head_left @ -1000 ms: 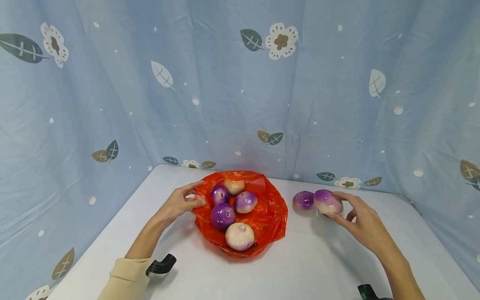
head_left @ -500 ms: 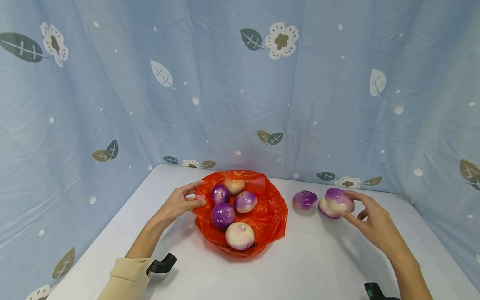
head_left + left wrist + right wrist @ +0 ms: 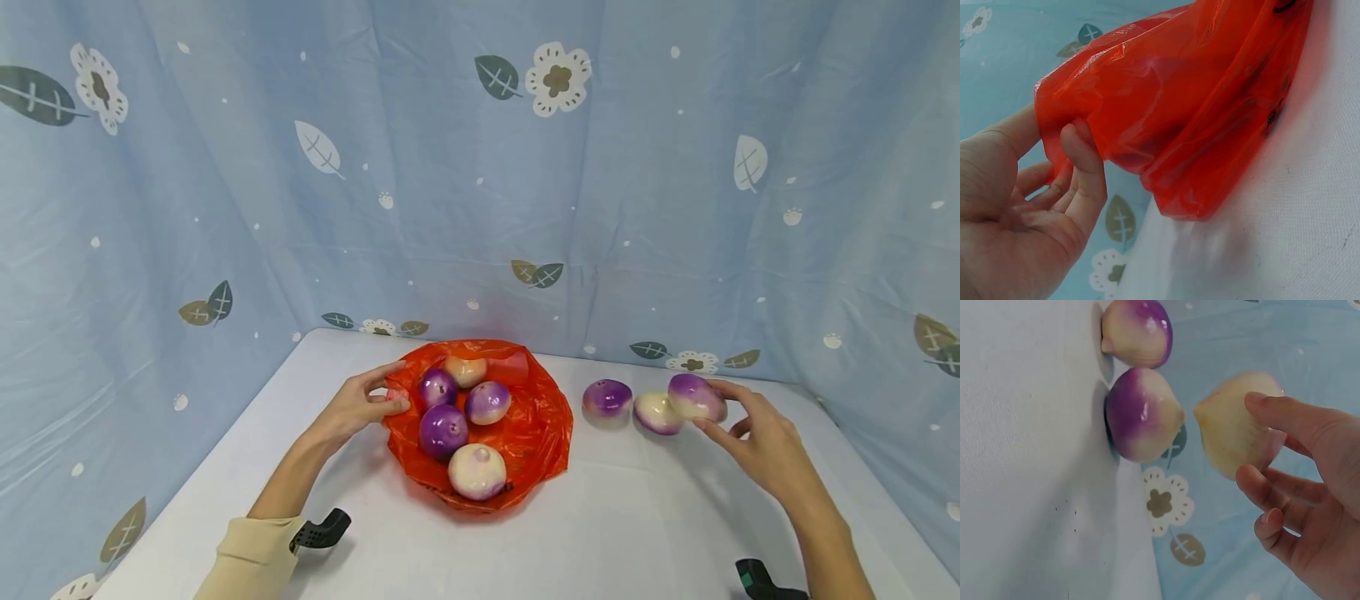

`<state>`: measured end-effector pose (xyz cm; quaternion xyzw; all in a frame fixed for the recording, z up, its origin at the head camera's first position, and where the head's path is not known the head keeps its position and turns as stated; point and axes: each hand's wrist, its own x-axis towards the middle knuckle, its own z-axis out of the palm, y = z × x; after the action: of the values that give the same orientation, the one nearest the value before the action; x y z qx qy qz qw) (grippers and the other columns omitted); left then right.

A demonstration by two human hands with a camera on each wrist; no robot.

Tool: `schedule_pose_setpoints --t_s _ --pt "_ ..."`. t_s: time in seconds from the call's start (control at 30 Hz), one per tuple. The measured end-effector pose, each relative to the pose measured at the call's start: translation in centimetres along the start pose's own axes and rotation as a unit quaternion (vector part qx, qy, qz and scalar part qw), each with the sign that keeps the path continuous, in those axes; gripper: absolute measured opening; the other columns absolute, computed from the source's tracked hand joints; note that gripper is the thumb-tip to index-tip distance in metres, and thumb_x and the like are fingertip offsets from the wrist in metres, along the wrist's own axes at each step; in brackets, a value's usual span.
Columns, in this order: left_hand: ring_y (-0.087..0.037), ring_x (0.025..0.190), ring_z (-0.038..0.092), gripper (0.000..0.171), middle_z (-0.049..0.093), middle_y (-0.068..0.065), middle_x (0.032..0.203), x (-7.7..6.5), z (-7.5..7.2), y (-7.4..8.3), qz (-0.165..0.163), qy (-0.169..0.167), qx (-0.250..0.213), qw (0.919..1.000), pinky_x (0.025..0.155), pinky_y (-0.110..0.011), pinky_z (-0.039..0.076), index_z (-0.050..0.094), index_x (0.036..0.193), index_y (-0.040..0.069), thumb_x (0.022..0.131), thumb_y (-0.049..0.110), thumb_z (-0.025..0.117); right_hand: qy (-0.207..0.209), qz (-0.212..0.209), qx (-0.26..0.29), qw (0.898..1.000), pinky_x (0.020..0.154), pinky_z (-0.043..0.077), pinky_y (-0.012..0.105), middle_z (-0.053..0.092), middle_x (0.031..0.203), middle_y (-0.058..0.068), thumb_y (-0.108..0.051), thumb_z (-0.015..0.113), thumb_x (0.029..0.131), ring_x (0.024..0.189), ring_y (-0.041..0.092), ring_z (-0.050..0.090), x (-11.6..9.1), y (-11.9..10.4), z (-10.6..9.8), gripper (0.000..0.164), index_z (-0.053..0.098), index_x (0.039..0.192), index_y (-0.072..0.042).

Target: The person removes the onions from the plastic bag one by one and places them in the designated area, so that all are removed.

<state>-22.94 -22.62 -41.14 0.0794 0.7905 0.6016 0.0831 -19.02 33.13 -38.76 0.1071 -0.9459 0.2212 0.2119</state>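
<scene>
left fingers [image 3: 1088, 165] pinch a crinkly plastic bag [image 3: 1141, 106]; right fingers [image 3: 1264, 489] pinch a glossy, pointed bulb [image 3: 1232, 425].

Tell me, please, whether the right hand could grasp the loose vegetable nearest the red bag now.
Probably not: the right hand grips one vegetable, and another vegetable lies between it and the loose vegetable nearest the bag.

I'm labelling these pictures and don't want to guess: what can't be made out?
- Head view: the black marks on the red bag, too small to read.
- Left wrist view: the bag's contents, hidden by its side wall.
- Head view: the rest of the beige sleeve, cut off by the bottom edge.
</scene>
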Motion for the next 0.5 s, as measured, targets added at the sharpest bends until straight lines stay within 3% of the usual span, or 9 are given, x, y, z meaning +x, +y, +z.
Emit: schedule_pose_setpoints --t_s 0.23,0.5 --pt "-0.018 0.091 0.072 0.069 0.049 -0.023 0.132 0.0 0.0 -0.1 0.004 -0.002 0.000 1.0000 0.078 -0.026 0.059 0.041 0.150 0.015 0.088 0.014 0.073 -0.018 0.041 -0.001 0.999 0.056 0.047 0.015 0.056 0.125 0.026 -0.033 0.076 0.086 0.076 0.025 0.061 -0.1 0.6 -0.2 0.064 0.050 0.137 -0.004" --pt "-0.016 0.090 0.071 0.070 0.049 -0.023 0.129 0.0 0.0 -0.2 0.008 -0.003 -0.003 1.0000 0.077 -0.026 0.059 0.041 0.150 0.014 0.088 0.014 0.073 -0.018 0.056 -0.003 0.998 0.053 0.044 0.019 0.057 0.120 0.025 -0.030 0.075 0.087 0.072 0.022 0.060 -0.5 2.3 0.3 0.061 0.051 0.135 -0.002"
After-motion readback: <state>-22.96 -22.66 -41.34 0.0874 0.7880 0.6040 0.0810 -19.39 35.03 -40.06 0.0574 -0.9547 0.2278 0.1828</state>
